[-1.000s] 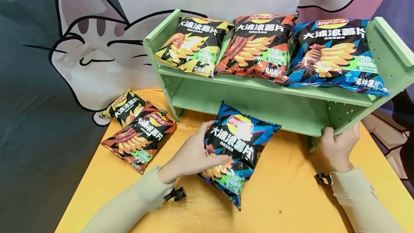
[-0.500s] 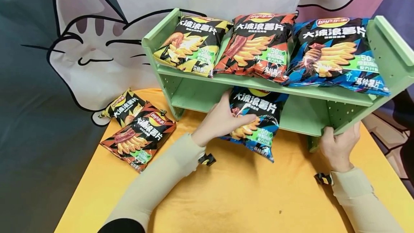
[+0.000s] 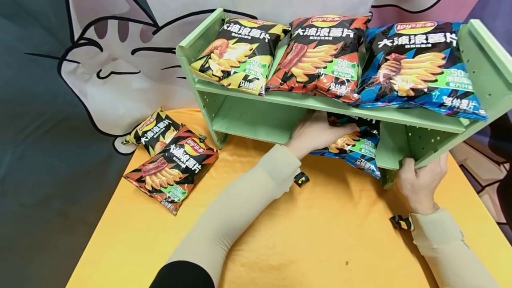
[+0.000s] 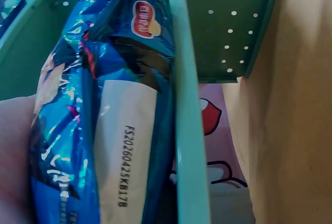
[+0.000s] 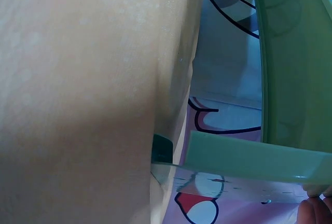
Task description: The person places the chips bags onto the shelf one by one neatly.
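Note:
In the head view my left hand [image 3: 320,133] grips a blue bag of chips [image 3: 362,148] by its left side, thumb across the front. The bag is partly inside the lower level of a green shelf [image 3: 256,117], its top hidden under the upper board. The left wrist view shows the blue bag's crimped side and its white date panel [image 4: 127,146] close against the shelf board's edge [image 4: 189,130]. My right hand [image 3: 422,181] holds the shelf's lower right corner, thumb in front. Fingertips [image 5: 307,212] show beneath a green board in the right wrist view.
On the upper level stand a yellow chip bag [image 3: 242,57], a red chip bag [image 3: 320,57] and another blue chip bag [image 3: 420,66]. Left of the shelf, a red chip bag [image 3: 174,168] overlaps a yellow one [image 3: 156,130] on the orange-yellow tablecloth [image 3: 296,239].
My left hand has carried the blue chip bag from in front of the shelf, up and to the right, partly into the lower level. The right hand has kept its hold on the corner.

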`<state>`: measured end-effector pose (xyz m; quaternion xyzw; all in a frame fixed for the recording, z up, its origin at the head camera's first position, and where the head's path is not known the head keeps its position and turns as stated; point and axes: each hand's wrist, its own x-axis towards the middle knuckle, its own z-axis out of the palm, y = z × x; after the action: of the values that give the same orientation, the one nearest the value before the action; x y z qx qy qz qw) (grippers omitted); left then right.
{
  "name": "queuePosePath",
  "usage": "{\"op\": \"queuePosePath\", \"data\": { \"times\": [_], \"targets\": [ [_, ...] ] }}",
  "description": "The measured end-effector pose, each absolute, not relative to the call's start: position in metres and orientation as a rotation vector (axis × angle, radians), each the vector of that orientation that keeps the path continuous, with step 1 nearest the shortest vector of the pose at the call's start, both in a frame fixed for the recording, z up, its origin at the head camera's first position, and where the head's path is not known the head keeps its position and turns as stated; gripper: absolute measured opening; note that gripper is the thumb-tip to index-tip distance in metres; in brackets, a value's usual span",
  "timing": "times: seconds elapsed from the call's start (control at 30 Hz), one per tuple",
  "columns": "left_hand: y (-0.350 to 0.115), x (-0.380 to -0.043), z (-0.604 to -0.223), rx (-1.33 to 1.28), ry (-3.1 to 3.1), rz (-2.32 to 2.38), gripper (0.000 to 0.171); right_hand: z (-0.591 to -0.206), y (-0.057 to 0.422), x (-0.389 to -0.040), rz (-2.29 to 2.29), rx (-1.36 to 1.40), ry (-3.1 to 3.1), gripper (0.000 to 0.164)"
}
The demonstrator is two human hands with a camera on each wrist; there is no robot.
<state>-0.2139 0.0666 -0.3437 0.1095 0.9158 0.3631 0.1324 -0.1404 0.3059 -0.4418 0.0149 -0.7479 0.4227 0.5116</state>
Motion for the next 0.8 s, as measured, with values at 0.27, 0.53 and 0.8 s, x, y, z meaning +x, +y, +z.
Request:
{"op": "queuePosePath", "data": {
  "times": [0.27,0.53,0.8],
  "targets": [
    [0.09,-0.21,-0.344,0.252,2.736,0.821,0.093,-0.442,0.305,-0.14,1.009,0.012,-1.792,0.072],
    [0.111,-0.205,-0.341,0.23,2.722,0.706,0.089,-0.446,0.31,-0.141,1.047,0.008,-1.786,0.07],
    [0.112,-0.204,-0.34,0.24,2.679,0.727,0.089,-0.457,0.319,-0.147,1.049,0.01,-1.784,0.07]
  ]
}}
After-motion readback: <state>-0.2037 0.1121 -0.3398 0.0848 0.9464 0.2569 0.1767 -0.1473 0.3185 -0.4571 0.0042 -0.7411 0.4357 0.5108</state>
